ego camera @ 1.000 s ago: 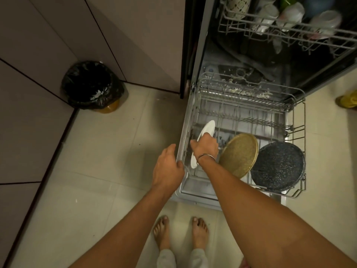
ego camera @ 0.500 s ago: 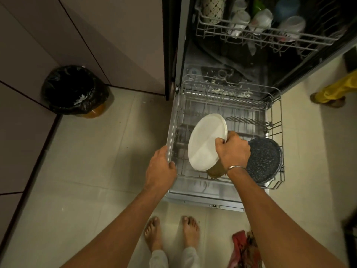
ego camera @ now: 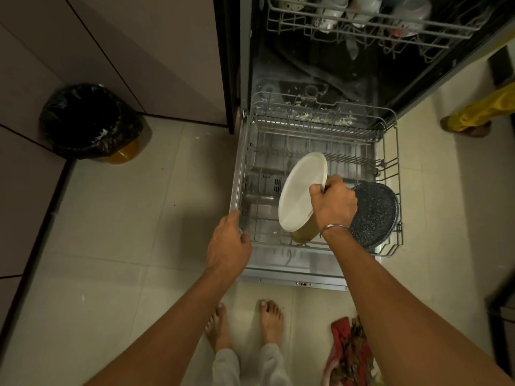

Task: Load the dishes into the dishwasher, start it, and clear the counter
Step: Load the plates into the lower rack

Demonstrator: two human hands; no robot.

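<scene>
Right hand [ego camera: 333, 203] grips a tilted white plate [ego camera: 299, 193] at its three-o'clock edge; left hand [ego camera: 228, 243] clasps the lower rack [ego camera: 390, 151] at its seven-o'clock corner.

Upper rack [ego camera: 362, 26]: cut off by the top edge; the cups [ego camera: 362, 6] in it show only in part, dim and blurred.
Tan plate [ego camera: 305, 235]: nearly all hidden behind the white plate [ego camera: 301, 193] and the right hand [ego camera: 333, 203]; only its lower edge shows, and whether the hand holds it too cannot be told.
Right fingers: out of sight behind the white plate's far face.
Speckled plate [ego camera: 376, 213]: left side covered by the right wrist.
Left hand [ego camera: 227, 243]: fingertips partly hidden at the lower rack [ego camera: 241, 176] rail.
Bin [ego camera: 92, 121]: inside too dark to read.
Yellow-clad leg [ego camera: 479, 112]: cut by the right edge.
Red cloth [ego camera: 348, 355]: cut by the bottom edge.
</scene>
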